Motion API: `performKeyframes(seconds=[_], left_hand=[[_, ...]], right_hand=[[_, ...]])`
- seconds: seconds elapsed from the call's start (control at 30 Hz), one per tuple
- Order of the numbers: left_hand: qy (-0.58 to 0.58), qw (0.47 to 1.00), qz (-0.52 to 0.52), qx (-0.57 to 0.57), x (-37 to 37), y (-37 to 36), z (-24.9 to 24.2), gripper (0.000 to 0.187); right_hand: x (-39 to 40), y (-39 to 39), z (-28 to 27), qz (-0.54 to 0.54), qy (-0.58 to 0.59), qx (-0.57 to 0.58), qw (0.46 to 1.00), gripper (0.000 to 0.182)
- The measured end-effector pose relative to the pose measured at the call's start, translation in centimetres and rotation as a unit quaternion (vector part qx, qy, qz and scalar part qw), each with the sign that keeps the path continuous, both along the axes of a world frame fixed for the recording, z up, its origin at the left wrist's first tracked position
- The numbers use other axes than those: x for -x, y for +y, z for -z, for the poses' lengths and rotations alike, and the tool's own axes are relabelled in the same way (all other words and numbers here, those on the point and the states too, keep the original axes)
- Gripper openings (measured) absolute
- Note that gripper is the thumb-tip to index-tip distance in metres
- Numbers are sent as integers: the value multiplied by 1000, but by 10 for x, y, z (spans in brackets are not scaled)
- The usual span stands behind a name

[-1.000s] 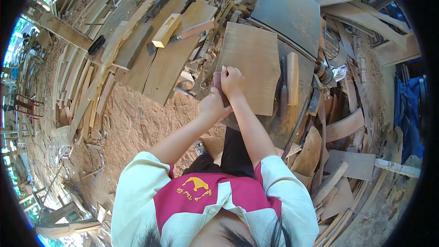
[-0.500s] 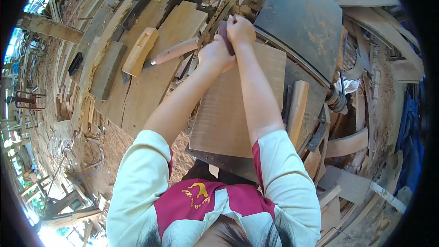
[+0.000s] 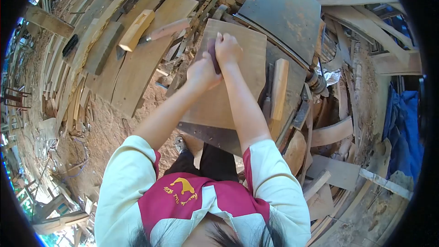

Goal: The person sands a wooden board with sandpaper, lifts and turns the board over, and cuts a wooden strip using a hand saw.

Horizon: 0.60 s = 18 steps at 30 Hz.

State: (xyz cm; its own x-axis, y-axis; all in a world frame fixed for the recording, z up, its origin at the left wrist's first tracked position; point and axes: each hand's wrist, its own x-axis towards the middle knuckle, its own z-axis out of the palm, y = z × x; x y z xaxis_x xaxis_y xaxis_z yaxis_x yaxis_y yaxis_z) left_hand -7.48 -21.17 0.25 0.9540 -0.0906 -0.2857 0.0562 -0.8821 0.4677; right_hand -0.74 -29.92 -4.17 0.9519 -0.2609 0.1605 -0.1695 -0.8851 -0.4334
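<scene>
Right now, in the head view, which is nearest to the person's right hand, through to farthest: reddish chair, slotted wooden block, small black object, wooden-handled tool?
From the right hand:
1. Wooden-handled tool: to its left.
2. Slotted wooden block: farther left, beyond the tool.
3. Small black object: left of that block.
4. Reddish chair: at the view's far left.

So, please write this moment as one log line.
left hand: gripping block | right hand: gripping block | block: over board | board: on table
</scene>
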Motion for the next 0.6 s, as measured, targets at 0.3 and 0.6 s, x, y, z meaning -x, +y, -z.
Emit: performKeyframes(seconds=[0.3,0.6], left_hand=[[34,999,17,35,145,10,-4,63],[54,995,80,11,162,10,-8,62]], right_hand=[[155,7,-6,7,-7,-23,1000,34],[184,0,-9,43,-18,-78,996,33]])
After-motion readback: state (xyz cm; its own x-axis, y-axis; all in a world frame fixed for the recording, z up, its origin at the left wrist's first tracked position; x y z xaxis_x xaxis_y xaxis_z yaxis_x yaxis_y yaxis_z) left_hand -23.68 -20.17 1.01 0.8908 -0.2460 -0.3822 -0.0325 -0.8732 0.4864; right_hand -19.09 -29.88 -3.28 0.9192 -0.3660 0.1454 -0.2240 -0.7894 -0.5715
